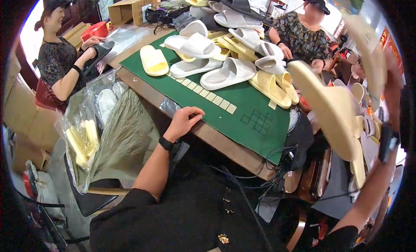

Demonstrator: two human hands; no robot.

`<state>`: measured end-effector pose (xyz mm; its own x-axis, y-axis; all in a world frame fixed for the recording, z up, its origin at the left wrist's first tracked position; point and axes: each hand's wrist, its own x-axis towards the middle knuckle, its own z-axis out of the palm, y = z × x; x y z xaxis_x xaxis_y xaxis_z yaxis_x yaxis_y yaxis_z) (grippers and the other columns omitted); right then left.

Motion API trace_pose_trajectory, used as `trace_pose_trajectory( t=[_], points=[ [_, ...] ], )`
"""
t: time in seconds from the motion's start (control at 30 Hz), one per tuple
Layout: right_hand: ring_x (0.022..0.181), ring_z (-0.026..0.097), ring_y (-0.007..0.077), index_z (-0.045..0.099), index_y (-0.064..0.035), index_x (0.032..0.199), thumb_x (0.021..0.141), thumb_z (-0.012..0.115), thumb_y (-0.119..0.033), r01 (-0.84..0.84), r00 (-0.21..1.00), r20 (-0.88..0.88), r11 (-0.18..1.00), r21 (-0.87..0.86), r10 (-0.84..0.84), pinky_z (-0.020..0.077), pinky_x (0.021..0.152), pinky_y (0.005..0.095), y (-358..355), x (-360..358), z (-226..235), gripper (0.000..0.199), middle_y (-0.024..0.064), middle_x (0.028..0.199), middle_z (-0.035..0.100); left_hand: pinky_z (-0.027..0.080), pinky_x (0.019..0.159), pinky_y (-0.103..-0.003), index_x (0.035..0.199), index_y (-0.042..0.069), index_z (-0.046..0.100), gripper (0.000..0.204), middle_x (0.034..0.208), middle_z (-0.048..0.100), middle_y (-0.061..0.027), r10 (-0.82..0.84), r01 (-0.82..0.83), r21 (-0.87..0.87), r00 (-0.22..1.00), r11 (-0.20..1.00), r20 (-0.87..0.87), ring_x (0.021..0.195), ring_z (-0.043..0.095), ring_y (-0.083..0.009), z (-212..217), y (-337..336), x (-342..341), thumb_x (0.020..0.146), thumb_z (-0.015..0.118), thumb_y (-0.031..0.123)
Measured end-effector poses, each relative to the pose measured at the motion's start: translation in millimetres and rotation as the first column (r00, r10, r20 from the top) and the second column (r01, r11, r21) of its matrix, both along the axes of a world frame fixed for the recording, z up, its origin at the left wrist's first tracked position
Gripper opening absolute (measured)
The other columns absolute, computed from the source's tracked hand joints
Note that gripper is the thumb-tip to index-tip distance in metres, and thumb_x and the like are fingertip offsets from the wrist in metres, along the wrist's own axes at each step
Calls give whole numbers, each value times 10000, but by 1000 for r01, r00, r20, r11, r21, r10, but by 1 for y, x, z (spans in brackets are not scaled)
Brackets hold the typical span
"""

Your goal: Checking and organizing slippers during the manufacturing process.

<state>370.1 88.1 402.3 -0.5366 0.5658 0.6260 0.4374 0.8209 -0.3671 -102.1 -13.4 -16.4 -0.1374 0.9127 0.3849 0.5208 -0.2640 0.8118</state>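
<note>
The left hand point(184, 122) sits at the near edge of the table point(221, 143), loosely curled, thumb and fingers a little apart, with nothing visible in it. To the right, a cream slide sandal point(323, 111) looms large, and a blurred slide sandal point(366, 48) is up beside the right hand point(393, 74); blur hides the fingers, so I cannot tell whether they close on it. A firm hold near the strap would probably control the slides best, with the free left hand ready to steady them. Beyond, white, grey and yellow slides point(229, 74) crowd the green mat point(234, 122); loosely stacked, they could slip if knocked, so a slow, high approach seems wise.
</note>
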Motion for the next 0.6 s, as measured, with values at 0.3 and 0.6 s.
trace_pose_trajectory(
  t=[0.3,0.6],
  points=[
    [900,604,305,609,-35,951,895,579,-90,-438,719,337,772,-460,608,494,771,387,5,-225,-306,84,146,992,588,499,724,-271,1214,54,617,273,873,699,-53,25,-5,-79,968,997,250,756,613,-110,-1,-3,-9,957,585,141],
    [1010,584,334,580,7,905,926,598,-101,-417,871,120,846,-332,476,477,872,396,-5,-217,-309,111,155,1238,535,456,861,-276,1423,88,440,481,1209,574,-77,-72,74,0,976,997,206,1034,532,-148,-1,-7,-15,997,539,288]
  ],
)
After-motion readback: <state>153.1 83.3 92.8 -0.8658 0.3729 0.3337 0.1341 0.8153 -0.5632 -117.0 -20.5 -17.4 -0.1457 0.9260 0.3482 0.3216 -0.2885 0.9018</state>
